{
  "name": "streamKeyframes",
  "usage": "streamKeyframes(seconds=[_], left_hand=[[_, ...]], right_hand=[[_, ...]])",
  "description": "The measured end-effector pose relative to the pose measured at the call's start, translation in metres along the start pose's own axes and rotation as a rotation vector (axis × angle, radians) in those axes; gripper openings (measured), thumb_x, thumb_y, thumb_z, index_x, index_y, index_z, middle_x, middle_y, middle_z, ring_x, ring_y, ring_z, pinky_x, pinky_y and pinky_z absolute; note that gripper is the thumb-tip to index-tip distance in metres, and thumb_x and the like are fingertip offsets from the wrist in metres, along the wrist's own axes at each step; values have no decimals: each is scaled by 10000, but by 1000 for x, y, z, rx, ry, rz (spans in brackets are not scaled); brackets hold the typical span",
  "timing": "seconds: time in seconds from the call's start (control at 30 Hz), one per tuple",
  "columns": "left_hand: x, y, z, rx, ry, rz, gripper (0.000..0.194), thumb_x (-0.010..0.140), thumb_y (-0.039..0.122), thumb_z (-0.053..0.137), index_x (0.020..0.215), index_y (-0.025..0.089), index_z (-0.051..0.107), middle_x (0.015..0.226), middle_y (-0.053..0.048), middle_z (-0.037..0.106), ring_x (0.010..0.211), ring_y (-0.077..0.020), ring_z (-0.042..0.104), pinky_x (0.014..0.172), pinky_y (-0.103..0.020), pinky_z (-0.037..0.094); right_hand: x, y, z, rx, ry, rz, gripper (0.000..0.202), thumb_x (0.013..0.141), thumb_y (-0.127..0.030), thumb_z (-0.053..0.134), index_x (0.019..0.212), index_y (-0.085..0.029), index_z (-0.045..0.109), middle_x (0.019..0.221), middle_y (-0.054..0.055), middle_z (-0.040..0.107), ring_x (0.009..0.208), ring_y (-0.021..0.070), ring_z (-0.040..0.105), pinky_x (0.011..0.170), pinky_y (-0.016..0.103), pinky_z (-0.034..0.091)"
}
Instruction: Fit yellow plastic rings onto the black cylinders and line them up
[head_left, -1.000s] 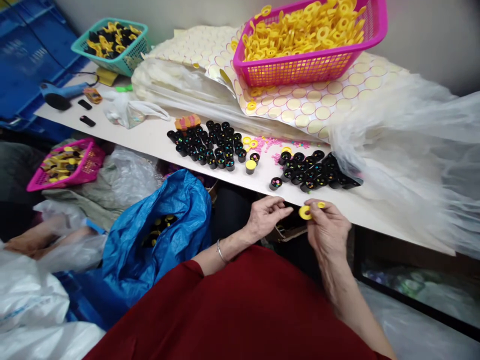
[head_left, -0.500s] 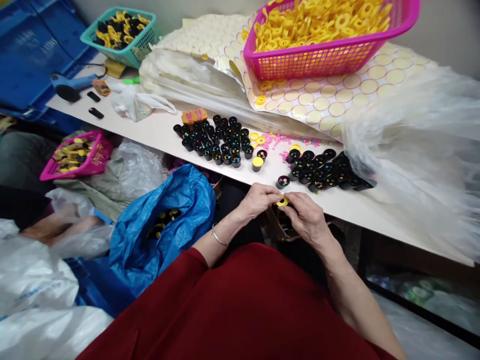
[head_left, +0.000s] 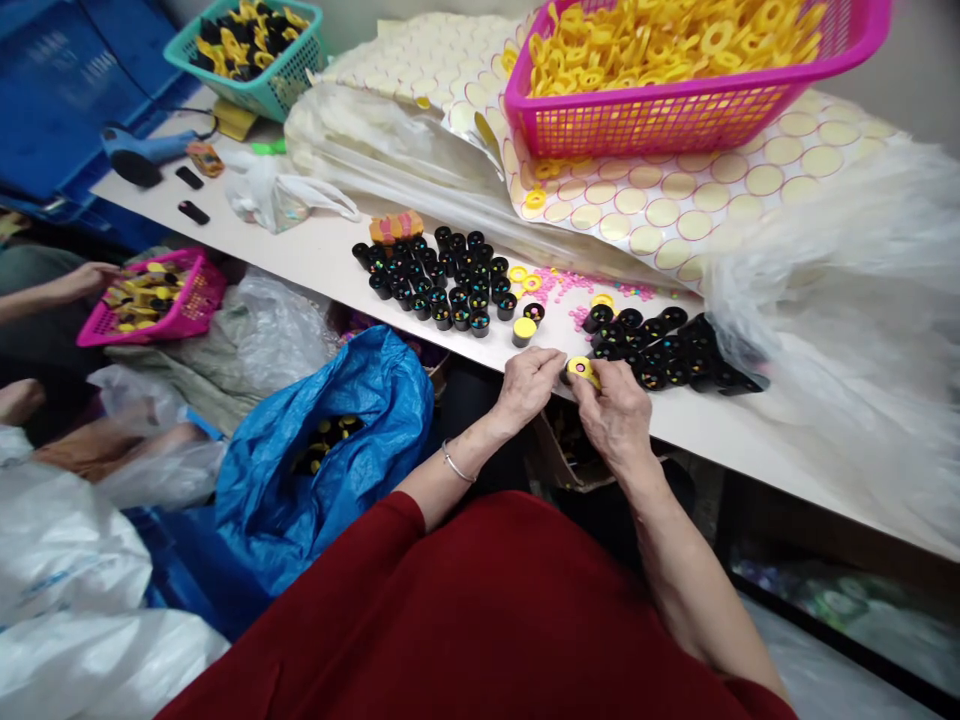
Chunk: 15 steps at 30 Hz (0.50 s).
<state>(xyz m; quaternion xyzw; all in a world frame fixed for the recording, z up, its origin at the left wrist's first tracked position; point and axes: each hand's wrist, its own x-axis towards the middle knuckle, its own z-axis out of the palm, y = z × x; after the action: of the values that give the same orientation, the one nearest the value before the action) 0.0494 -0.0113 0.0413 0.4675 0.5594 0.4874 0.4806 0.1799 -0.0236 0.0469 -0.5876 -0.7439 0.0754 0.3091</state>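
My right hand [head_left: 619, 405] has its thumb and fingers closed on a yellow ring [head_left: 584, 371]. The ring lies over the mouth of a small black cup at the table's front edge; something pink shows through its hole. Most of that cup is hidden under the ring and fingers. My left hand [head_left: 526, 388] is closed in a pinch at the cup's left side. Just behind it stands a black cup with a yellow disc top [head_left: 523, 331], beside an open black cup [head_left: 534, 313]. More black cups with coloured bits [head_left: 457, 285] cluster to the left, and others [head_left: 660, 350] to the right.
Pink pellets [head_left: 559, 285] and loose yellow rings [head_left: 525, 279] lie between the clusters. A pink basket of yellow rings [head_left: 652, 125] stands behind, on sticker sheets [head_left: 645, 205]. Plastic film [head_left: 840, 300] covers the right side. Another person's hand [head_left: 86, 280] touches a small pink basket [head_left: 206, 290].
My hands have moved up onto the table edge, bringing the yellow ring from in front of the black cup to over it. Another person's hand has appeared at the small pink basket.
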Motion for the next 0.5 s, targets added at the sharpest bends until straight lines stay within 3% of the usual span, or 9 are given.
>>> streamKeyframes(seconds=[0.13, 0.23, 0.4, 0.5], left_hand=[[5, 4, 6, 80, -51, 54, 277, 815, 332, 553, 631, 151, 653, 625, 4, 536, 658, -103, 510, 658, -227, 408], [7, 3, 11, 87, -51, 43, 233, 798, 303, 580, 640, 160, 675, 660, -4, 580, 683, -108, 540, 671, -226, 422], [9, -2, 17, 12, 12, -39, 156, 747, 270, 613, 680, 159, 699, 699, -7, 607, 659, -98, 552, 646, -223, 440], [8, -1, 19, -36, 17, -63, 163, 742, 287, 610, 696, 153, 691, 728, -14, 617, 642, -87, 544, 598, -207, 431]], right_hand=[[2, 0, 0, 31, -2, 39, 273, 856, -369, 457, 924, -168, 629, 834, 90, 617, 747, 189, 551, 672, 304, 445], [2, 0, -1, 188, 0, 112, 232, 822, -362, 510, 893, -184, 642, 831, 72, 626, 755, 182, 567, 683, 314, 467], [-1, -4, 4, 686, 19, 471, 304, 776, -463, 599, 855, -176, 658, 776, 26, 624, 503, 104, 527, 440, 249, 436], [-3, -9, 14, 800, 88, 648, 346, 756, -500, 616, 797, -158, 647, 666, 1, 601, 421, 85, 504, 376, 221, 416]])
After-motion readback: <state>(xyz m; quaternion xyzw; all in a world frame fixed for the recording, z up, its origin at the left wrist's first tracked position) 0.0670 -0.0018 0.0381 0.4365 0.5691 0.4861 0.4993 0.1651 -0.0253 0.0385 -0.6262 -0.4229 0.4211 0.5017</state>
